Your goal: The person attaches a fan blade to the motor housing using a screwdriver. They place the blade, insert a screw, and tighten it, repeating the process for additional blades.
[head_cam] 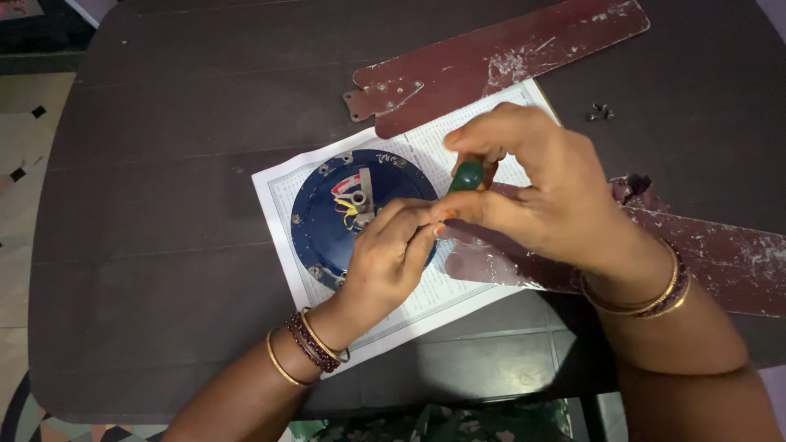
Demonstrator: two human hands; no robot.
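Right hand (532, 188) gripped a green-handled screwdriver (468, 175) upright over the blue fan motor (327, 213) on a paper sheet (282, 188); left hand (391, 254) pinched its shaft. Judged risk: the tip slipping onto exposed wires (345, 205).

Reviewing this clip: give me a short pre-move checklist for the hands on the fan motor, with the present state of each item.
1. Right hand grips the green-handled tool: ok, fingers wrap the handle.
2. Tool tip seated on a fastener: cannot tell, the left hand hides it.
3. Left hand steadies the blue fan motor housing: ok, it rests on the housing's edge.
4. Housing sits on the printed paper sheet: ok.
5. Loose screws are away from the hands: ok, grouped on the dark table.
6. Maroon fan blade clear of the housing: ok, it lies apart.
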